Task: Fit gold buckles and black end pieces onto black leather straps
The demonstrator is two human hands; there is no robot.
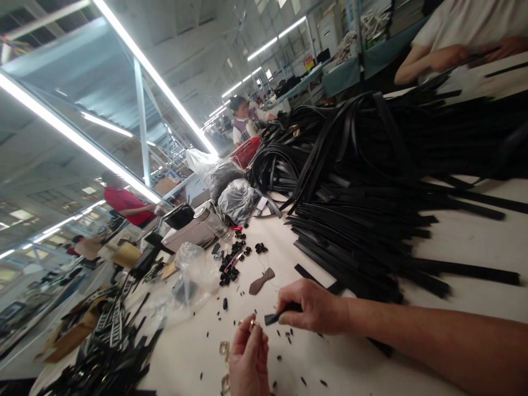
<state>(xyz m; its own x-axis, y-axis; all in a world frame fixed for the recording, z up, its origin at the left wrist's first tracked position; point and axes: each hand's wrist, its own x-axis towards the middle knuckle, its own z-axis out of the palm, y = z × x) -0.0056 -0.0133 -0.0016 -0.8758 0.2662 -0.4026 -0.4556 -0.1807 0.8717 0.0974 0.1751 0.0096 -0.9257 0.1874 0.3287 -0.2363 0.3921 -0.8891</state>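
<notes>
Low in the head view, my left hand [248, 360] pinches a small gold-coloured metal buckle [253, 325] between thumb and fingertips, partly hidden by them. My right hand [311, 308] is closed on a black strap [271, 319], whose flat end sticks out toward the left hand. A small gap separates strap end and buckle. More gold buckles [224, 347] lie on the pale table [185, 363] beside my left hand. Small black scraps [289, 335] are scattered around both hands. Beyond them rests a brown bow-tie-shaped piece [261, 281] with thread near it.
A large heap of black straps [355, 220] covers the right and back. Small black parts [231, 264], a clear plastic bag [192, 269] and a glass jar [212, 220] stand farther off. More straps [99, 357] pile at left. A co-worker's hand [449, 56] works across the table.
</notes>
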